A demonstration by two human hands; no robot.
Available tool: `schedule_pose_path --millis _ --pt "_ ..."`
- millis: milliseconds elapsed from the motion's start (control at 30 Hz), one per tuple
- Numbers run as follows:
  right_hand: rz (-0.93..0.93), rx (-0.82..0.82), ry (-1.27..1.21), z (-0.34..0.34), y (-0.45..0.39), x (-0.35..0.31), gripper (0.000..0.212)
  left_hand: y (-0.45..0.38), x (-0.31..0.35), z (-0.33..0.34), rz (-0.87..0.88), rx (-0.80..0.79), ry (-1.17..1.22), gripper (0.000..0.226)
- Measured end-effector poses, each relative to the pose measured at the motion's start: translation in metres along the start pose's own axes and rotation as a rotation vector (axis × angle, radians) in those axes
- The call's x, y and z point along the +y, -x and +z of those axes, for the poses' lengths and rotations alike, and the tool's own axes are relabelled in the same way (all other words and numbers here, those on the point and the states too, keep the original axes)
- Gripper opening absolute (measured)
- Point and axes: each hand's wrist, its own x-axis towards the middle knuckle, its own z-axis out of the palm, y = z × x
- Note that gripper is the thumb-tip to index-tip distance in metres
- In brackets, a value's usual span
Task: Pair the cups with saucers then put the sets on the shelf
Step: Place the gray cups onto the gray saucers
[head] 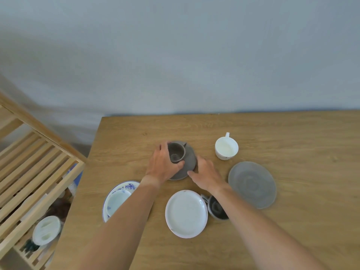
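Hands at centre of wooden table. Left hand wrapped around grey-brown cup, fingers curled on its far and near sides; cup stands upright on matching grey-brown saucer. Right hand touches the saucer's near right rim, fingers loosely spread, not clenched. White cup stands alone, far right. Grey saucer and white saucer bare. Dark cup partly under right forearm. Blue-patterned saucer carries a pale cup. Slatted wooden shelf at left.
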Motion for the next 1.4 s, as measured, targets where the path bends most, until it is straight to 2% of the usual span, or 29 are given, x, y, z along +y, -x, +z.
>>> schedule_pose_path --millis 100,200,267,333,433,533,600,667,833,967,1067,1200,1400 --pt "0.007 0.056 0.020 -0.008 0.012 0.008 0.039 0.005 -0.001 0.001 -0.007 -0.007 -0.037 0.086" --pt "0.006 0.134 -0.051 -0.016 0.027 0.015 0.040 0.014 0.007 0.003 -0.004 0.014 -0.170 0.100" --pt "0.009 0.202 -0.089 -0.024 0.036 0.021 0.032 0.026 0.017 0.006 0.111 0.117 -0.262 0.096" --pt "0.048 0.270 -0.122 -0.033 0.045 0.030 0.023 0.039 0.027 0.009 0.292 0.156 -0.212 0.089" --pt "0.179 0.379 -0.159 -0.046 0.058 0.054 0.015 0.060 0.041 0.014 0.526 -0.073 -0.135 0.087" --pt "0.367 0.455 -0.123 -0.055 0.074 0.080 0.027 0.076 0.051 0.026 0.635 -0.269 -0.220 0.099" --pt "0.483 0.458 -0.040 -0.057 0.085 0.095 0.044 0.083 0.055 0.038 0.639 -0.310 -0.310 0.111" --pt "0.553 0.438 0.015 -0.056 0.095 0.108 0.053 0.087 0.055 0.048 0.662 -0.317 -0.427 0.112" --pt "0.595 0.373 -0.056 -0.057 0.107 0.127 0.068 0.089 0.055 0.062 0.657 -0.327 -0.527 0.084" --pt "0.546 0.374 -0.133 -0.059 0.108 0.130 0.072 0.086 0.062 0.060 0.609 -0.316 -0.404 0.081" --pt "0.521 0.387 -0.190 -0.054 0.111 0.132 0.073 0.082 0.072 0.064 0.604 -0.208 -0.301 0.081" --pt "0.472 0.414 -0.198 -0.041 0.118 0.131 0.075 0.072 0.089 0.079 0.588 -0.127 -0.296 0.081" --pt "0.424 0.422 -0.083 -0.028 0.125 0.129 0.062 0.061 0.110 0.100 0.546 -0.137 -0.335 0.082"
